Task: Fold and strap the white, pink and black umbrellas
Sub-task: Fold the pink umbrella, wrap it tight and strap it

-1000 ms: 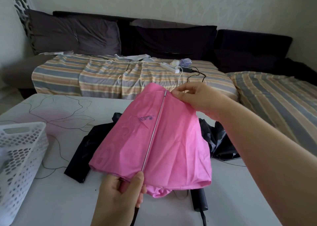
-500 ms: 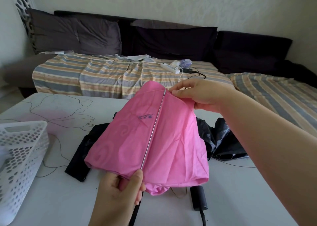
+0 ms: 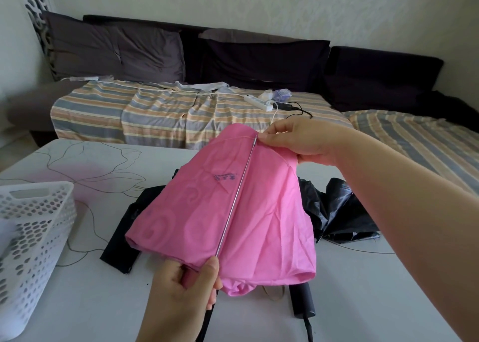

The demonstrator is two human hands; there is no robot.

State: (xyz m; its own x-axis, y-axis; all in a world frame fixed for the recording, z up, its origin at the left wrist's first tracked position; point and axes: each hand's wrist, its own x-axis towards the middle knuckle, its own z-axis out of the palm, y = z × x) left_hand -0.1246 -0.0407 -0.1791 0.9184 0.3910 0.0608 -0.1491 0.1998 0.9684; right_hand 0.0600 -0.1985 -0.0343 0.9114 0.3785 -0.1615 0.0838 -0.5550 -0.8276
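The pink umbrella [image 3: 267, 212] is held above the table, its canopy loose and a thin metal rib running down its middle. My left hand [image 3: 184, 287] grips its near end, by the handle, with the thumb on the rib. My right hand [image 3: 298, 139] pinches the far edge of the pink fabric at the rib's tip. Under it the black umbrella [image 3: 337, 212] lies crumpled on the table, with its black handle [image 3: 302, 300] pointing toward me. No white umbrella can be made out.
A white perforated basket [image 3: 31, 227] stands at the table's left edge. The white table [image 3: 90, 302] has a flower drawing. Behind it a sofa with striped covers [image 3: 155, 113] holds a power strip [image 3: 259, 103] and cables.
Both hands keep the same hold on the pink umbrella. The umbrella and my right hand have shifted slightly; the fabric edge is drawn a little tighter.
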